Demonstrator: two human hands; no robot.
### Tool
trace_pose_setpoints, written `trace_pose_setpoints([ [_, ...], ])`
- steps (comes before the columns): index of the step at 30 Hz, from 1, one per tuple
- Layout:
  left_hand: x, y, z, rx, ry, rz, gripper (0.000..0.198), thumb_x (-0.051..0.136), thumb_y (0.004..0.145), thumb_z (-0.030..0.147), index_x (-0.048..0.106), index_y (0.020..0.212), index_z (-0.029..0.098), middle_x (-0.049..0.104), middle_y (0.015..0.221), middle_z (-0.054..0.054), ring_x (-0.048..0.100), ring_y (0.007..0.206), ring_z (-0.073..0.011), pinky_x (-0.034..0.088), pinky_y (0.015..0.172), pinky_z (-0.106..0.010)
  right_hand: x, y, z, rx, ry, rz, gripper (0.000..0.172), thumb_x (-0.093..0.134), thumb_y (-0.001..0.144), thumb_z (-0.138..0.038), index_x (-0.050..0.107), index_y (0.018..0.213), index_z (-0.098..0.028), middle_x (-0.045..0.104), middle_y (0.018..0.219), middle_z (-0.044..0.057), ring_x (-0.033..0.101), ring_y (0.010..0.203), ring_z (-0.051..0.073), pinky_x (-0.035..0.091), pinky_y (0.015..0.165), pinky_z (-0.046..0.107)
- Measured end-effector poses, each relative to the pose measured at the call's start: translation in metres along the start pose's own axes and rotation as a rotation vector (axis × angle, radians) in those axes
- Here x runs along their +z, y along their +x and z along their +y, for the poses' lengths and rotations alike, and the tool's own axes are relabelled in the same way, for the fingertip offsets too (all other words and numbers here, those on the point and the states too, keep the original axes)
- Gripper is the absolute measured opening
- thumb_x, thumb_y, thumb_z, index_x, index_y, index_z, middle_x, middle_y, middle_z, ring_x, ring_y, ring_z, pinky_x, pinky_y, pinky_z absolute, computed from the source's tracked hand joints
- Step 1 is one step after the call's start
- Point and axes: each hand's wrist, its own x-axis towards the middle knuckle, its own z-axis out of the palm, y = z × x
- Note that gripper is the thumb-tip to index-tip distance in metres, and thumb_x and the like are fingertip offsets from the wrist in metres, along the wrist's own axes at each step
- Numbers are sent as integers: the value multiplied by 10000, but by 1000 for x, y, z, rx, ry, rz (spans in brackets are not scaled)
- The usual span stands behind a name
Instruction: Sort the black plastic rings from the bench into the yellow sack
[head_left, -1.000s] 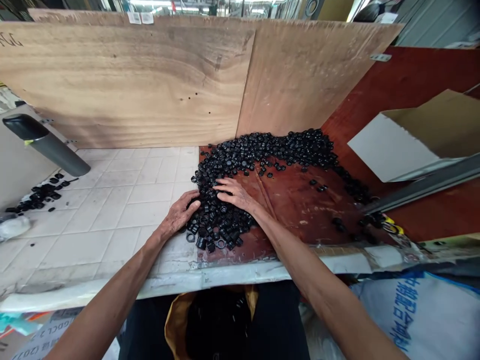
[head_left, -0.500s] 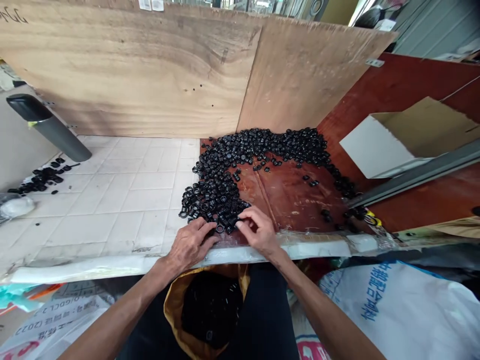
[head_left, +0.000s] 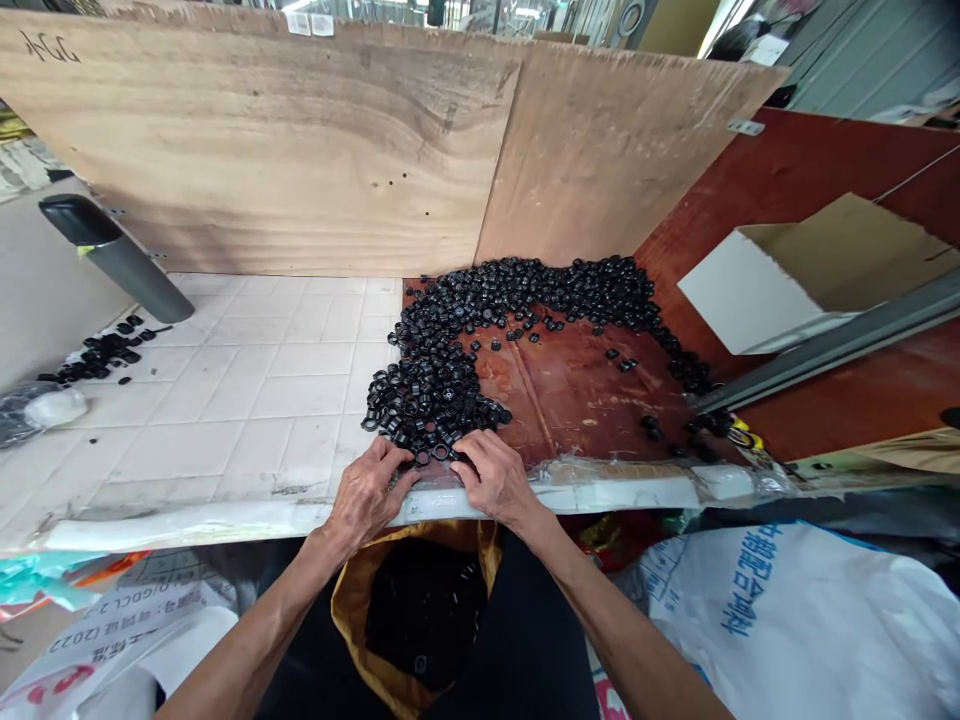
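A long curved heap of small black ring-shaped parts (head_left: 442, 370) lies on the reddish-brown board (head_left: 570, 380) and spills onto the white tiled surface (head_left: 300, 375). At the heap's near end, by the table's front edge, both hands touch the parts. My left hand (head_left: 369, 490) has its fingers bent and thumb close to them; whatever lies between the fingertips is too small to make out. My right hand (head_left: 491, 475) is curled at the right side of the same parts, its fingertips partly hidden. A few rings lie between the two hands.
Below the edge, a yellow bag (head_left: 352, 640) on the lap holds black parts. A grey cylinder (head_left: 142, 270) stands at left beside a small black pile (head_left: 101, 355). An open cardboard box (head_left: 750, 295) and metal bar (head_left: 832, 345) are at right; a plywood panel (head_left: 262, 150) closes the back.
My right hand has moved left, closer to my left hand, and its fingers have come down onto the rings. The view has shifted slightly.
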Motion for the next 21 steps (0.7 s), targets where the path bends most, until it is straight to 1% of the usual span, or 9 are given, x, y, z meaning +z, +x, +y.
trace_pose_setpoints([
  [3,1,4,5,-51,62,-21,127,587,975,260,703,937,225,621,906,-32,663,785,-170,556,680,-288,0,1,1,-7,35,-7,80,595,932,-173,631,990,-215,667,934,83,600,891,264,507,820,414],
  [6,0,5,8,-115,96,23,127,575,948,239,675,874,214,603,926,-41,644,750,-162,550,657,-285,-4,3,2,17,97,0,94,625,886,-176,627,969,-220,660,908,64,594,852,250,496,810,404],
  [8,-1,4,10,-93,100,51,91,582,935,249,664,953,216,600,981,-52,648,774,-169,561,677,-292,-8,5,2,13,141,-32,160,636,854,-156,636,998,-225,667,914,52,599,851,242,497,807,393],
  [10,-3,2,11,-55,91,73,157,586,943,278,634,1080,218,604,1028,-63,664,813,-181,574,708,-304,-11,6,2,-12,207,-84,265,639,816,-124,644,1059,-229,681,965,51,608,865,233,508,779,369],
  [12,-5,0,13,-12,70,86,213,571,967,300,593,1163,218,616,1009,-60,676,818,-183,572,717,-303,-12,7,3,-31,282,-122,350,618,786,-91,644,1104,-233,679,1035,56,605,832,210,514,731,341],
  [14,-7,-2,14,42,50,60,194,546,990,295,576,1167,222,626,942,-41,678,789,-175,553,686,-285,-11,6,5,-21,334,-128,365,584,775,-70,648,1096,-232,659,1042,57,583,765,186,508,683,320],
  [17,-6,-7,19,102,20,9,161,537,1001,271,567,1151,220,628,893,-25,670,771,-166,531,671,-271,-9,4,9,22,357,-121,298,564,790,-69,655,1024,-230,625,941,39,562,697,169,498,652,314],
  [19,-3,-12,24,90,9,4,162,546,997,261,562,1151,212,626,878,-18,664,762,-163,530,688,-276,-9,2,9,43,368,-106,291,567,790,-71,653,1018,-230,612,925,35,562,681,166,502,646,317],
  [21,2,-16,28,42,16,22,166,566,986,268,570,1141,208,619,849,-9,658,748,-165,530,692,-283,-11,2,8,43,374,-76,340,575,774,-68,649,1062,-232,611,1010,55,575,712,173,521,661,326],
])
